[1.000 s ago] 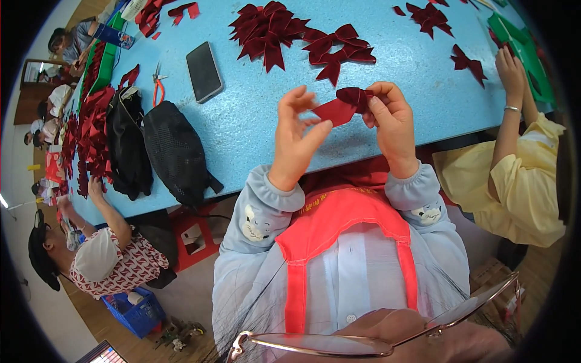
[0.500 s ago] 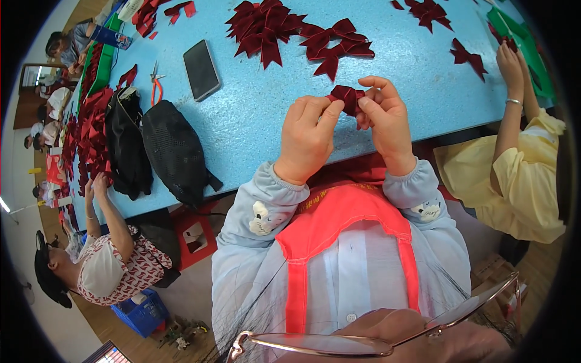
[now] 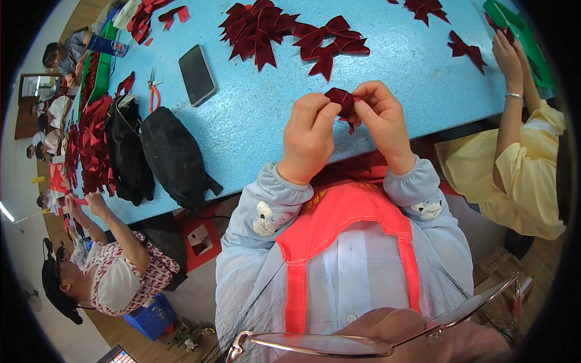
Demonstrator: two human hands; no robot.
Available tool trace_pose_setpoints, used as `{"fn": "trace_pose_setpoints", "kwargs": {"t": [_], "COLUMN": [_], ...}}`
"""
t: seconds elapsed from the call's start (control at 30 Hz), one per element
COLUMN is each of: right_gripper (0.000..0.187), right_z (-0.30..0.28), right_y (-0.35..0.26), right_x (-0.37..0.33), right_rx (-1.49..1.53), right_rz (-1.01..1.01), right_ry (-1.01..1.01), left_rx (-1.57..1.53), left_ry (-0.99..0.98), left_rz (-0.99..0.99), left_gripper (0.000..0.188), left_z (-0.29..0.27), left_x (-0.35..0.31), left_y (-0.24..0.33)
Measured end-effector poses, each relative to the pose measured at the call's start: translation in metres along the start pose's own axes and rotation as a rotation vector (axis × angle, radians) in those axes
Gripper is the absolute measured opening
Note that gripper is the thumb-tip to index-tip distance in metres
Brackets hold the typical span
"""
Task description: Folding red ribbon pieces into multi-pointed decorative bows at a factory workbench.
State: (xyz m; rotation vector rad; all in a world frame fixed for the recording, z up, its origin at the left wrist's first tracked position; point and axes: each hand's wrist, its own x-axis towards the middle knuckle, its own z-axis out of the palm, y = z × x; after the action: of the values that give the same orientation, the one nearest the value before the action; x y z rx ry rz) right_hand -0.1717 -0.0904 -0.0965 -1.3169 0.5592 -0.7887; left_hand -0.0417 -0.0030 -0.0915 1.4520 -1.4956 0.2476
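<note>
Both hands of the person are above the table [image 3: 254, 115], close to its near edge, and between them is a piece of dark red ribbon [image 3: 340, 100]. The left hand [image 3: 310, 134] has its thumb and forefinger closed on the left side of this ribbon, with the other fingers folded inward. The right hand [image 3: 381, 124] pinches the right side between thumb and forefinger; its remaining fingers are curled behind, and I cannot tell exactly how they touch the fabric. The ribbon is folded, and a short end hangs below it.

Farther from the near edge, beyond the hands, lie a pile of dark red bows [image 3: 257, 31] and, just to its right, a smaller group of bows [image 3: 333, 45]. A single bow [image 3: 466, 51] lies well apart, toward the right. To the left of the hands there is a dark phone [image 3: 197, 75], and next to it pliers [image 3: 155, 97] with orange handles. A black mesh pouch [image 3: 173, 154] rests at the near edge, beside a black bag [image 3: 128, 154], and this bag touches a heap of red ribbons [image 3: 95, 142].
</note>
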Motion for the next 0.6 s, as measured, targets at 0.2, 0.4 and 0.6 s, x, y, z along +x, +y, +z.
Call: {"fn": "trace_pose_setpoints", "kwargs": {"t": [0.2, 0.4, 0.6], "right_gripper": [0.017, 0.018, 0.020], "right_z": [0.007, 0.010, 0.006], "right_y": [0.004, 0.006, -0.005], "right_x": [-0.005, -0.003, -0.001], "right_rx": [-0.194, -0.314, 0.232], "right_rz": [-0.202, -0.294, 0.131], "right_ry": [0.116, 0.143, 0.144], "left_rx": [0.132, 0.145, 0.131], "left_ry": [-0.188, -0.187, -0.075], "left_rz": [-0.083, -0.198, -0.080], "left_gripper": [0.023, 0.021, 0.017], "left_z": [-0.011, -0.009, -0.010], "left_x": [0.009, 0.009, 0.009], "left_y": [0.013, 0.014, 0.006]}}
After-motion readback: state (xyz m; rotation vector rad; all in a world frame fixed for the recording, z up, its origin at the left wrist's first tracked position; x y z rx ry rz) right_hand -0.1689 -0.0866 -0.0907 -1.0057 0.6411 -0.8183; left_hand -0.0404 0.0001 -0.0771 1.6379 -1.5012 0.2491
